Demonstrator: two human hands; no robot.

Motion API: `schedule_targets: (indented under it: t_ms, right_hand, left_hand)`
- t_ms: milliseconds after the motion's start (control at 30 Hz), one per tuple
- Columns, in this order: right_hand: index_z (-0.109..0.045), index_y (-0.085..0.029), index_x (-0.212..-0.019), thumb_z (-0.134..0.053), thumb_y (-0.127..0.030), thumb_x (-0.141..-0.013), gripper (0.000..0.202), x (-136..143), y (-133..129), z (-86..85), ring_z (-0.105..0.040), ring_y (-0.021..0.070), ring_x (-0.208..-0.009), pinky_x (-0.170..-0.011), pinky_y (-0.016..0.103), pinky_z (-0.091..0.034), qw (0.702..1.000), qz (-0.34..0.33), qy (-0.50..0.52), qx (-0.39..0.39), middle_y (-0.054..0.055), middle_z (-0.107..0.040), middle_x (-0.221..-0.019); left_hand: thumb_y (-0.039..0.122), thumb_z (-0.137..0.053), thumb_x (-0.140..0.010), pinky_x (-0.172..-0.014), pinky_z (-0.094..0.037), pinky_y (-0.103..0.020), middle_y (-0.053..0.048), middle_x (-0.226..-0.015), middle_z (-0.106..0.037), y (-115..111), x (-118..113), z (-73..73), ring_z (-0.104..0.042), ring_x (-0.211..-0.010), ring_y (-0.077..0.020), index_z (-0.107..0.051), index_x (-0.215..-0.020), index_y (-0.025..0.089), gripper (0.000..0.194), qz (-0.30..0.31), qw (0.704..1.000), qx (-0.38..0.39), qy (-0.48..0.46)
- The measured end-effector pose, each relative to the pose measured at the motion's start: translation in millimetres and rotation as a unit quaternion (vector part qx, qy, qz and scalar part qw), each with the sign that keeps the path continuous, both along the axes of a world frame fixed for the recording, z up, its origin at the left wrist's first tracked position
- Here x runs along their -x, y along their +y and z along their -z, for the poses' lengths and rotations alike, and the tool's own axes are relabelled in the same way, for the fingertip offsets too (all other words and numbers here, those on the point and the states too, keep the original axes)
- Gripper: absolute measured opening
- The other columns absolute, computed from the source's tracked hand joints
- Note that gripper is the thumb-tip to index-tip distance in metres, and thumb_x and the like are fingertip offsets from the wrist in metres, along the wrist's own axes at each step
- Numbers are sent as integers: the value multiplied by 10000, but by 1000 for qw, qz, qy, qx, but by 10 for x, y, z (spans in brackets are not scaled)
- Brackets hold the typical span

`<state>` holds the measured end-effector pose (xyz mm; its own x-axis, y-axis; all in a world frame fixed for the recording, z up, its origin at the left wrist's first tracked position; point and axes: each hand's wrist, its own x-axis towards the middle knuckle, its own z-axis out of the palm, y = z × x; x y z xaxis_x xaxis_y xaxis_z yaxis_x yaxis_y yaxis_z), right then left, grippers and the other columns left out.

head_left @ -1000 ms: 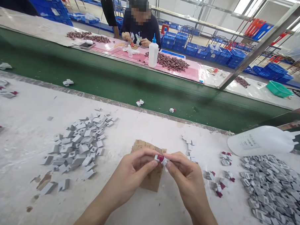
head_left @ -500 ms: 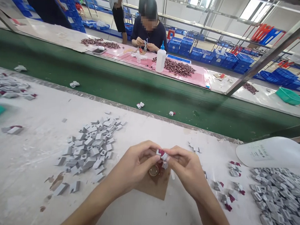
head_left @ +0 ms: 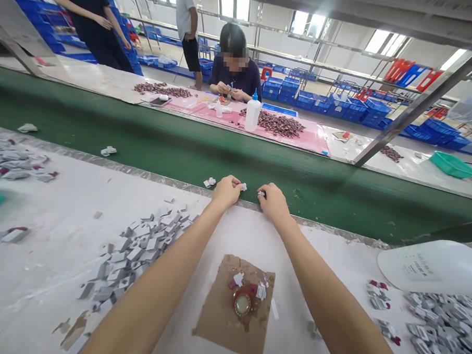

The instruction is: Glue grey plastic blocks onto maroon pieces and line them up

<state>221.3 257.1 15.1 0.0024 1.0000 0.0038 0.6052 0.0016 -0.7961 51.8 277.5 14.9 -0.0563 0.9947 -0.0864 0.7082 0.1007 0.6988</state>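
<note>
Both my arms stretch forward to the near edge of the green belt point(head_left: 174, 166). My left hand point(head_left: 226, 192) is closed, its fingertips pinching a small white-and-maroon plastic piece point(head_left: 242, 186) low over the belt. To its right, my right hand point(head_left: 274, 202) pinches another small white piece point(head_left: 261, 193), partly hidden by the fingers. Between my forearms lies a square of brown cardboard point(head_left: 218, 319). On it sits a small round red dish point(head_left: 242, 302) with a pale centre, wet stains around it, and two white-and-maroon pieces point(head_left: 261, 291) beside it.
Loose grey blocks point(head_left: 134, 251) are heaped on the left, more grey parts point(head_left: 444, 327) on the right near a white jug point(head_left: 423, 263). Another white-and-maroon piece point(head_left: 209, 182) lies on the belt. Across it, a seated person works behind a white bottle point(head_left: 253, 114).
My hands have moved from above the cardboard forward to the belt and apart, uncovering the red dish. Pieces on the belt have shifted left. The view has tilted up slightly.
</note>
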Motion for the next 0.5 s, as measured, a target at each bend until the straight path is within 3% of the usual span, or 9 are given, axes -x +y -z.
schedule_targets:
  t_ms: [133, 200, 300, 400, 500]
  right_hand:
    - [-769, -191, -1121, -745, -243, -1016, 119, -271, -354, -160, -785, 246, -971, -901, 422, -638, 999, 38, 12, 19, 65, -811, -1087]
    - [-779, -207, -1093, -725, -238, -974, 134, -533, -726, -273, -809, 258, -860, -787, 381, -636, 997, 58, 34, 36, 47, -828, -920]
    - [-789, -222, -1094, -729, -390, -958, 224, -918, -1416, -382, -817, 280, -841, -713, 368, -633, 993, 90, 55, 52, 72, -846, -943]
    - [-805, -242, -1077, -759, -495, -946, 288, -1119, -2089, -320, -796, 282, -917, -791, 374, -644, 989, 117, 66, 62, 86, -834, -1038]
    - [-799, -255, -1055, -745, -515, -966, 279, -1090, -2561, -131, -781, 274, -912, -834, 371, -653, 982, 133, 98, 88, 70, -812, -972]
  left_hand:
    - [394, -706, -1053, -1114, -548, -568, -107, -1465, -667, -9, 159, -30, -653, -1322, -325, -696, -1353, 196, 360, -42, 994, -27, 94]
    - [332, -750, -997, -1189, -442, -643, -159, -1552, -594, -3, 285, -63, -543, -1436, -387, -678, -1366, 196, 400, -77, 988, -40, 130]
    - [201, -756, -892, -1174, -394, -681, -261, -1485, -604, 35, 447, -149, -457, -1466, -528, -721, -1184, 139, 300, -99, 983, -38, 148]
    - [180, -695, -906, -1155, -426, -648, -261, -1367, -656, -32, 504, -309, -498, -1431, -543, -713, -1045, 145, 145, -95, 985, -40, 137]
    - [257, -542, -1026, -1163, -454, -592, -191, -1340, -673, -352, 433, -499, -570, -1392, -455, -690, -1179, 131, 248, -71, 990, -65, 107]
